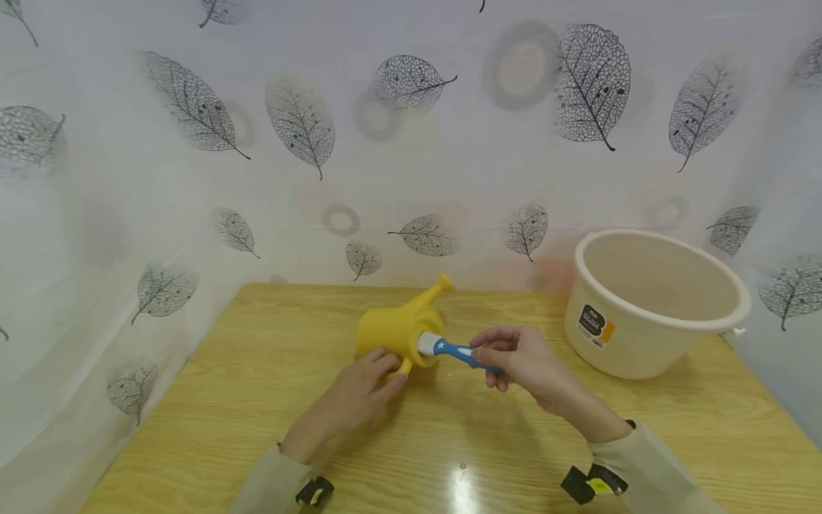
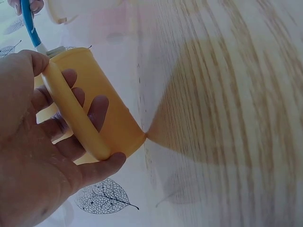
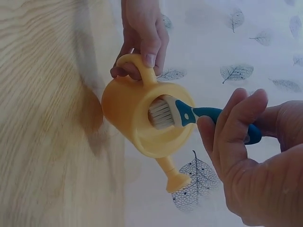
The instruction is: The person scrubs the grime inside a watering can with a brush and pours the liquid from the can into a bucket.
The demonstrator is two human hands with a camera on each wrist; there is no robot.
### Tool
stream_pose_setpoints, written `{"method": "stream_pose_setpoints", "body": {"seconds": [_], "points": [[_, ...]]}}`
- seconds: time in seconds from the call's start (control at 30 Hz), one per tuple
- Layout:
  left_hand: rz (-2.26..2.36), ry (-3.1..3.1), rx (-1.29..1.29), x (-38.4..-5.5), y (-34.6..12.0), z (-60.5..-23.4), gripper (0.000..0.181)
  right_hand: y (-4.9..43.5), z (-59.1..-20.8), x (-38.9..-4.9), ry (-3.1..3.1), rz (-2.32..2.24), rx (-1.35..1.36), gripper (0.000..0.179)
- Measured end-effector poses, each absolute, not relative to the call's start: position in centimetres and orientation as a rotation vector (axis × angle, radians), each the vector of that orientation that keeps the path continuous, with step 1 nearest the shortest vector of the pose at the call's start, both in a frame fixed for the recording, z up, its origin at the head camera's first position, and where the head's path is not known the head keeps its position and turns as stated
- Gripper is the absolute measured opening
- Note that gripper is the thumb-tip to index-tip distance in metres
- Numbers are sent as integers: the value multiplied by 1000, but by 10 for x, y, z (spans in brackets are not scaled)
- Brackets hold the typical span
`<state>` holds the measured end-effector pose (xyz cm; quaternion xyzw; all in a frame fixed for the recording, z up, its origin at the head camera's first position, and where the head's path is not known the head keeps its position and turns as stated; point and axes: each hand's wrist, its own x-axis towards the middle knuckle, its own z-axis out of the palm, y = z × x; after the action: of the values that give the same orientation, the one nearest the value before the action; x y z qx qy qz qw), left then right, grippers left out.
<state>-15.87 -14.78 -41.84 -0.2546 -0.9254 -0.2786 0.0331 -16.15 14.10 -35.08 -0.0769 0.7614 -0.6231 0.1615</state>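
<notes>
A yellow toy watering can lies tipped on its side, its open top turned toward the right hand and its spout pointing up and back. My left hand grips the can by its handle, with fingers passed through the loop. Between thumb and fingers my right hand pinches the blue handle of a brush. In the right wrist view the brush's white bristles sit inside the can's mouth, close to the rim on the handle side.
A large cream bucket with a dark and orange label stands at the right rear of the wooden table. Behind the table hangs a pale curtain printed with leaves.
</notes>
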Motion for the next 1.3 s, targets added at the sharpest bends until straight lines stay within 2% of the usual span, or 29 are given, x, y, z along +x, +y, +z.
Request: {"method": "stream_pose_setpoints", "body": {"seconds": [0.17,0.3,0.37,0.6,0.7,0.8,0.93,1.0,1.3], "points": [[-877,-2861,-753,-158,-148,-418,12,136,-349,-155,2339,-1693,-301,23],[-886,-2859,-743,-159,-148,-418,13,132,-351,-150,2540,-1564,-502,14],[-889,-2858,-740,-159,-148,-417,13,131,-353,-149,2691,-1451,-704,11],[-941,-2847,-752,-160,-151,-417,15,130,-366,-152,3091,-976,-1741,17],[-971,-2846,-743,-161,-152,-417,15,130,-368,-153,3133,-823,-1946,14],[-982,-2850,-736,-162,-153,-417,16,132,-367,-153,3184,-637,-2051,14],[-985,-2863,-724,-162,-154,-418,18,136,-366,-153,3253,-424,-2136,39],[-989,-2867,-722,-163,-154,-418,19,138,-366,-153,3280,-361,-2151,44],[-986,-2849,-731,-162,-153,-417,19,146,-365,-150,3288,-327,-2158,41]]}}
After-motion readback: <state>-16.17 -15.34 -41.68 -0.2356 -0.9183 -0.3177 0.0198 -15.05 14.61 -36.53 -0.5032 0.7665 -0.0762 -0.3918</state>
